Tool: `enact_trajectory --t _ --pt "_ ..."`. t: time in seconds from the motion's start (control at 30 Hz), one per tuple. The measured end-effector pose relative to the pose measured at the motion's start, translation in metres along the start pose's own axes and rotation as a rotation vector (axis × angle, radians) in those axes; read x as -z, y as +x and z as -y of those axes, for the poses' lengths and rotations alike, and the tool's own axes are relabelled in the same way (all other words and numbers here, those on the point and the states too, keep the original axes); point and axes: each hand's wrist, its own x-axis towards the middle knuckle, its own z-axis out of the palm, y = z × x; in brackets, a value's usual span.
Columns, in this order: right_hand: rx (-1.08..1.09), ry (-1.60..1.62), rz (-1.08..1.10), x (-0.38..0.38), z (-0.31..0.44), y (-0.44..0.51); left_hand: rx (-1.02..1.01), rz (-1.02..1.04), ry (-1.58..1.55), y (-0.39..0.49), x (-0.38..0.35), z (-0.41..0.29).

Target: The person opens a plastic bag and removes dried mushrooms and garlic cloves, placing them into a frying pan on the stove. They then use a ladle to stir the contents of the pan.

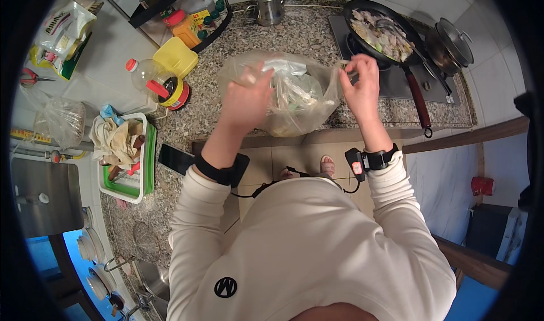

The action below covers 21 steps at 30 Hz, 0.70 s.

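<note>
A translucent plastic bag point(293, 119) stands with its mouth open at the front edge of the granite counter. Crumpled clear and whitish plastic packaging point(297, 91) lies inside it. My right hand point(362, 85) pinches the right side of the bag's rim between thumb and fingers, drawing it up. Over the bag's left side is my left hand point(248, 98), slightly blurred, its fingers reaching toward the mouth. Whether those fingers grip the film is unclear.
Right of the bag, a frying pan point(408, 40) with food and a metal spatula rests on the cooktop point(395, 85), beside a lidded pot point(448, 49). A steel kettle point(267, 8) stands behind. To the left are a red-capped bottle point(148, 76), a phone point(174, 157) and a green-white basket point(146, 180).
</note>
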Motion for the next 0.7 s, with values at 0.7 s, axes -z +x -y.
enact_trajectory --t 0.7 --pt "0.113 -0.256 0.857 -0.21 0.058 0.037 0.085 0.323 0.094 -0.018 -0.008 0.038"
